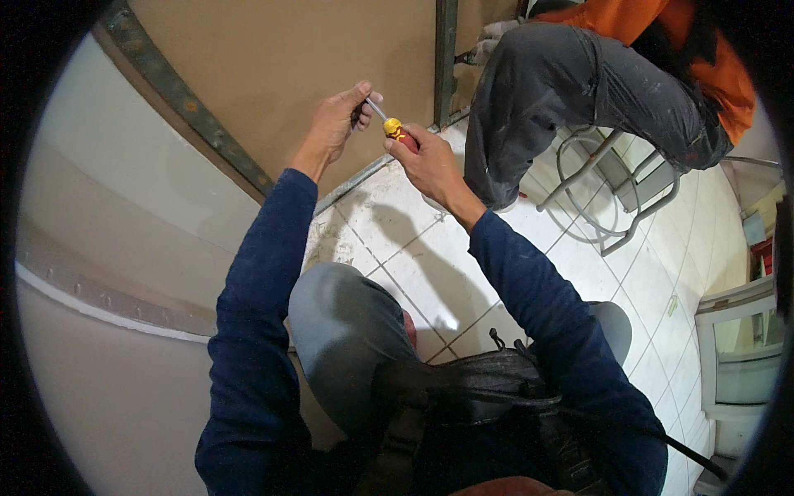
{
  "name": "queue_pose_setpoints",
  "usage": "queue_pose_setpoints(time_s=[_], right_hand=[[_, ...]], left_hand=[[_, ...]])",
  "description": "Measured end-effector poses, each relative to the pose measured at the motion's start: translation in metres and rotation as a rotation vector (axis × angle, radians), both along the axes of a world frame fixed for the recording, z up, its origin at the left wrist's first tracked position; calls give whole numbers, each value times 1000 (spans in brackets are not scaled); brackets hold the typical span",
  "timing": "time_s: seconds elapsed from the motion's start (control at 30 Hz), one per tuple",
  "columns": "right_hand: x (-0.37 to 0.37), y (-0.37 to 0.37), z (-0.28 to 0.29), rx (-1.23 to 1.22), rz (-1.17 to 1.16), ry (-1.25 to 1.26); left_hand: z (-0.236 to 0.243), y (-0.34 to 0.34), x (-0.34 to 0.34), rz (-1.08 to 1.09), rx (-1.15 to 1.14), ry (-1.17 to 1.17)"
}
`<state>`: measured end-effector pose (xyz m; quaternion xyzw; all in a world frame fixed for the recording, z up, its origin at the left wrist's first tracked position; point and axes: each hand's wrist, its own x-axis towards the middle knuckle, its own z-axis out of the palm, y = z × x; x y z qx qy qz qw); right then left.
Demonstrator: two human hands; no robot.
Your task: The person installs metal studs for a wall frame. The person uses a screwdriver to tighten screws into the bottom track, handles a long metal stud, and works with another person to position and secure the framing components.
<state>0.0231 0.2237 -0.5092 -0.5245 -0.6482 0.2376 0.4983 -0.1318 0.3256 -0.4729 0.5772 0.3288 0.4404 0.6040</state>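
Observation:
My right hand (pixel 416 157) is closed round the red and yellow handle of a screwdriver (pixel 394 131), whose metal shaft points up and left to my left hand. The fingers of my left hand (pixel 343 124) are closed by the shaft's end, around something small and dark that I cannot make out; the tip is hard to see. Both hands are raised in front of a tan wall panel (pixel 322 50), over the white tiled floor (pixel 405 264) and above my bent knees. Dark metal framing (pixel 444 66) edges the panel.
Close on my right, a co-worker in an orange top (pixel 724 87) and grey trousers sits by a metal stool (pixel 612 190), a gloved hand (pixel 488 45) at the wall. A curved-looking pale wall (pixel 116 207) is on my left. A white-framed glass unit (pixel 744 355) stands at the far right.

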Motion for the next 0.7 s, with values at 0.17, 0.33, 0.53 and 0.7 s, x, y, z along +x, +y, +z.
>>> queue_pose_setpoints(time_s=[0.17,0.33,0.53,0.7], right_hand=[[4,21,-24,-281,80,201],[-36,25,-23,-729,365,1131],[-19,103,-71,-490,211,1426],[-28,166,-76,-430,-71,1314]], left_hand=[[-25,13,14,-12,-86,46],[-51,41,0,-60,-197,133],[-140,63,16,-132,-283,172],[-311,41,-87,-87,620,1071]])
